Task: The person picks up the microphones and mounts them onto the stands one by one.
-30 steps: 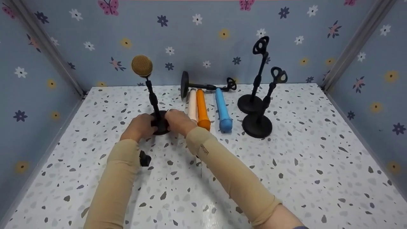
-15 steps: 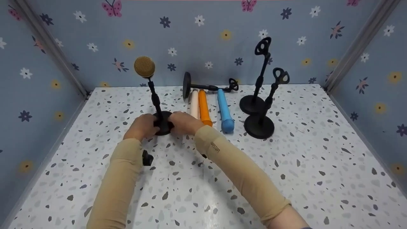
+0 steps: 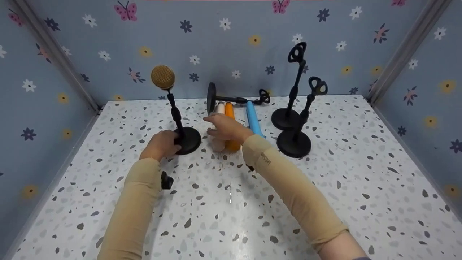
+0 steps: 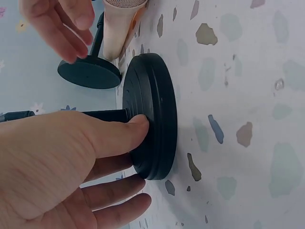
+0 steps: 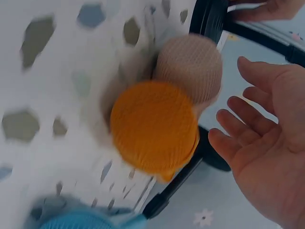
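My left hand (image 3: pixel 161 145) pinches the edge of the round black base (image 3: pixel 189 140) of an upright stand that bears a gold-headed microphone (image 3: pixel 163 76). In the left wrist view the thumb of the left hand (image 4: pixel 71 162) lies on top of the base (image 4: pixel 151 117). Away from that base, my right hand (image 3: pixel 227 127) is held over the pale microphone (image 3: pixel 218 145) and the orange microphone (image 3: pixel 232 145), partly hiding both. In the right wrist view the right hand (image 5: pixel 267 129) has spread, relaxed fingers and holds nothing beside the pale microphone head (image 5: pixel 190 64) and orange head (image 5: pixel 155 126).
A blue microphone (image 3: pixel 253 119) lies right of the orange one, its head hidden by the right arm. Behind them a black stand (image 3: pixel 231 98) lies on its side. Two empty stands (image 3: pixel 285 118) (image 3: pixel 294 143) stand upright at the right. Patterned walls enclose the speckled table (image 3: pixel 325 202).
My right hand has let go of the base and moved right, over the pale and orange microphones. The left hand stays at the base.
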The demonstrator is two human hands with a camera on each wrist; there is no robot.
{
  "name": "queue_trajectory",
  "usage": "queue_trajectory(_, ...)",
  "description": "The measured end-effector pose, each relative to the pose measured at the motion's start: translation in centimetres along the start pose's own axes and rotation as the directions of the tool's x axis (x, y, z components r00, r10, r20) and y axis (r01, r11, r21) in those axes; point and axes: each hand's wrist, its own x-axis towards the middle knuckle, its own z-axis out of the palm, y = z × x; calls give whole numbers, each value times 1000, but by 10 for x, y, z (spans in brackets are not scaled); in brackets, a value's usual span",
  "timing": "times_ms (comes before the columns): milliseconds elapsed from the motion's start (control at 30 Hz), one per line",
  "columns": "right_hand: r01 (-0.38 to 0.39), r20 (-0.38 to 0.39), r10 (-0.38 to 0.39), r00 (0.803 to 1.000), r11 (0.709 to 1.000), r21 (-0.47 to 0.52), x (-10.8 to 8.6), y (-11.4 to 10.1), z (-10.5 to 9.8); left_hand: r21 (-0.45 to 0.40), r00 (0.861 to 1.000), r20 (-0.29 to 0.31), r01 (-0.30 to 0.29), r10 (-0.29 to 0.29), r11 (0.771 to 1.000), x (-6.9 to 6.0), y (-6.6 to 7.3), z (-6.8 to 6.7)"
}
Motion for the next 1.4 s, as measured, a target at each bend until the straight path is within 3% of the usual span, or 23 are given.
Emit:
queue_trajectory(167,2,-68,0,998,1000,23,-4,23,-11,21,1000,3,-16,16,1000,-1,-1,-2)
queue_trajectory(533,-46,-105,42,994,998,-38,-14,62,-15,18,1000,-7,-29,29,999,0,3,-3)
queue_trajectory(933,-106,-102,101,990,993,-43,-24,78,-25,82,995,-52,-76,80,994,-1,-2,1)
queue_trajectory(1133,-95,-125,86,988,993,-68,-25,85,-28,152,986,-71,-138,150,979,-3,7,5)
queue_trajectory(1400,-81,-177,69,982,995,-65,-23,93,-33,80,983,-96,-150,158,985,-6,14,11)
